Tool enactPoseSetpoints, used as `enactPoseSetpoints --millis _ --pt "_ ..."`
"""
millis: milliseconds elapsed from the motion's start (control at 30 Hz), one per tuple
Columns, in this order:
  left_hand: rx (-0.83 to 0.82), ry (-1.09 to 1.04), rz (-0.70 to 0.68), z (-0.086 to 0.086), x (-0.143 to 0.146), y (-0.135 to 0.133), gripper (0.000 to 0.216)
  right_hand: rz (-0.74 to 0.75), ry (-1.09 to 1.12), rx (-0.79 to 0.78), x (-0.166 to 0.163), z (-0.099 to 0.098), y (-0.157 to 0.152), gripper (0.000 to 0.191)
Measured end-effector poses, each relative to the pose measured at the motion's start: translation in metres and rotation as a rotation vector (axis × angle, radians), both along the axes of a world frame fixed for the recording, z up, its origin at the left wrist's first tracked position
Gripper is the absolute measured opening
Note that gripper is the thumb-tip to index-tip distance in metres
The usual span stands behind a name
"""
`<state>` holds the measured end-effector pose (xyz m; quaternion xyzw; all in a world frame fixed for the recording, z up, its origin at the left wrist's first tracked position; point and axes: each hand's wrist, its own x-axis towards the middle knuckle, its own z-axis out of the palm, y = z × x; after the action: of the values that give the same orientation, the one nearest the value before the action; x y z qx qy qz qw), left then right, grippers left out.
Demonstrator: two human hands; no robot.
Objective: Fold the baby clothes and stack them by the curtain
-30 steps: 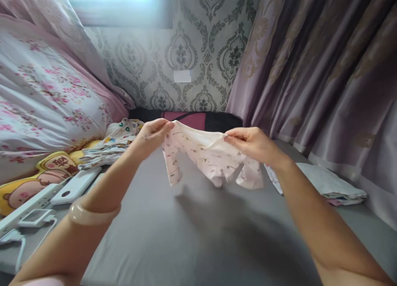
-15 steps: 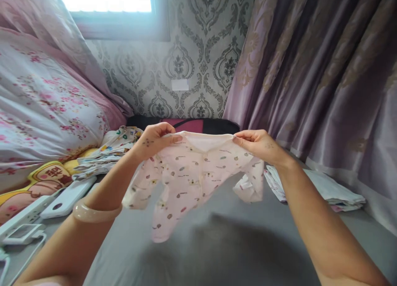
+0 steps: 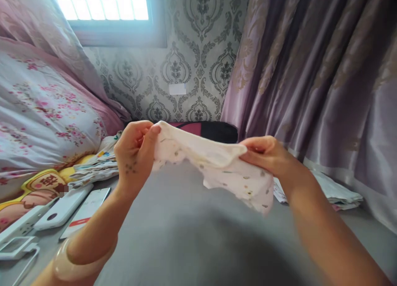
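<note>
A small pale pink baby garment [image 3: 248,180] with long sleeves in the earlier frame and a scattered print hangs in the air between my hands. My left hand [image 3: 136,147] is closed, pinching one end of its white neckline edge between thumb and fingers. My right hand [image 3: 263,153] pinches the other end of that edge, lower down. The edge slants from upper left to lower right, and the cloth below is bunched and slightly blurred. Grey bedding [image 3: 173,219] lies beneath it.
Folded clothes [image 3: 93,168] are stacked at left, by a yellow cartoon cushion [image 3: 46,182], a white power strip [image 3: 27,224], a white device [image 3: 62,207] and a flat box [image 3: 85,211]. Folded white cloth [image 3: 335,191] lies at right, near purple curtains [image 3: 325,70].
My left hand has moved left and turned upright; my right hand has gone slightly right and down. The garment has swung rightward and its neckline now tilts. The view has shifted slightly.
</note>
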<state>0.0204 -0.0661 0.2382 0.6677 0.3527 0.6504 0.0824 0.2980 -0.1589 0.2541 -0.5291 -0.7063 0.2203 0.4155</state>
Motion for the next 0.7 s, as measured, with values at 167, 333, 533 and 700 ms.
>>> enactPoseSetpoints --millis 167,333,533,700 --pt "-0.017 0.564 -0.229 0.010 -0.004 0.023 0.023 -0.121 -0.118 0.097 0.016 -0.004 0.022 0.033" --pt "-0.234 0.423 -0.316 0.001 0.001 0.050 0.031 -0.007 -0.025 0.006 0.026 -0.013 0.031 0.041" --pt "-0.138 0.503 -0.221 -0.008 0.007 0.049 0.033 0.029 0.134 -0.045 0.024 -0.021 0.045 0.046" --pt "-0.053 0.689 -0.192 -0.007 0.003 0.053 0.030 -0.024 0.092 -0.017 0.032 -0.022 0.048 0.044"
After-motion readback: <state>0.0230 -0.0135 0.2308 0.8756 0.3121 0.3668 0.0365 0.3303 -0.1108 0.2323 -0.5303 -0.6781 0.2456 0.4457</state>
